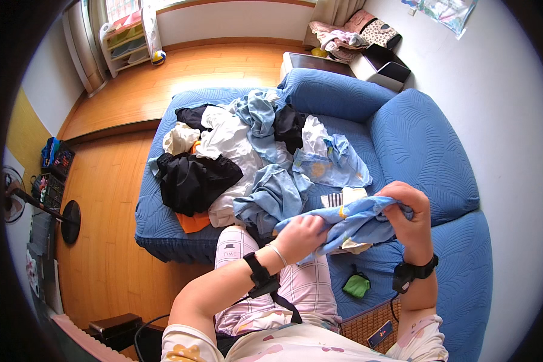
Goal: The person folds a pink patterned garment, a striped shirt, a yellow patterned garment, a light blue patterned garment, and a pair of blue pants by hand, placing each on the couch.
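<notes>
A light blue patterned garment (350, 226) with yellow spots is stretched between my hands above my lap. My left hand (301, 235) grips its left part, and my right hand (405, 215) pinches the far right end. Below and behind it, folded cloth (354, 195) in cream with black-and-white stripes lies on the blue sofa. Just beyond my knees is a crumpled grey-blue garment (273, 192). Farther off, a light blue printed garment (332, 165) rests beside a white one (314, 135). Much of the folded cloth is hidden by the garment I hold.
Black shorts (197, 181), white clothing (231, 135) and an orange cloth (192, 221) are heaped on the blue sofa (425, 149). A small green pouch (356, 285) and a phone (380, 334) lie near my right forearm. A fan (71, 221) stands on the wooden floor at left.
</notes>
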Tool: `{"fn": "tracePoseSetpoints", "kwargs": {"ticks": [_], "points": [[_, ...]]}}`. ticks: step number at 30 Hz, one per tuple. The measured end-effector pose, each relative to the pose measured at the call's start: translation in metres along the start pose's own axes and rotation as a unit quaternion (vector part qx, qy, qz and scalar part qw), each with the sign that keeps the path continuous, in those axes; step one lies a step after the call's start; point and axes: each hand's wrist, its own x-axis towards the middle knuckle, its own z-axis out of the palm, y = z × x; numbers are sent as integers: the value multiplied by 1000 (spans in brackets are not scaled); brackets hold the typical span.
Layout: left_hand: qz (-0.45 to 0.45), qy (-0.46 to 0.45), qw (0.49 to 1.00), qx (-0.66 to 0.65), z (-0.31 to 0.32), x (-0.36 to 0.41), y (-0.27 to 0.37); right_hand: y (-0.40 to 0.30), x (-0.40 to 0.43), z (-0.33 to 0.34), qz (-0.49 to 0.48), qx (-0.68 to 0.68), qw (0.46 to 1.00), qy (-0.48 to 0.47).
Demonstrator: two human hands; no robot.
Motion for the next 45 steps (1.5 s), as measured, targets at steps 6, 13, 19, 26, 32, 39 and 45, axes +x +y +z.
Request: {"fn": "tracePoseSetpoints", "kwargs": {"ticks": [6, 13, 19, 26, 32, 39, 45], "points": [[162, 99, 982, 12, -2, 10, 8, -5, 1, 6, 1, -29, 997, -72], [-70, 118, 935, -327, -36, 5, 23, 8, -5, 0, 80, -47, 994, -61], [-218, 65, 724, -651, -53, 16, 37, 13, -4, 8, 45, -37, 997, -44], [-76, 18, 831, -551, -78, 6, 51, 15, -7, 3, 3, -58, 997, -47], [-199, 1, 661, -724, -63, -17, 43, 5, -14, -4, 27, 9, 997, -72], [-145, -47, 532, -833, -99, -24, 17, -4, -14, -14, -11, 14, 998, -53], [-152, -242, 699, -656, -36, -61, 32, -13, -11, -24, -24, 52, 998, 33]]}}
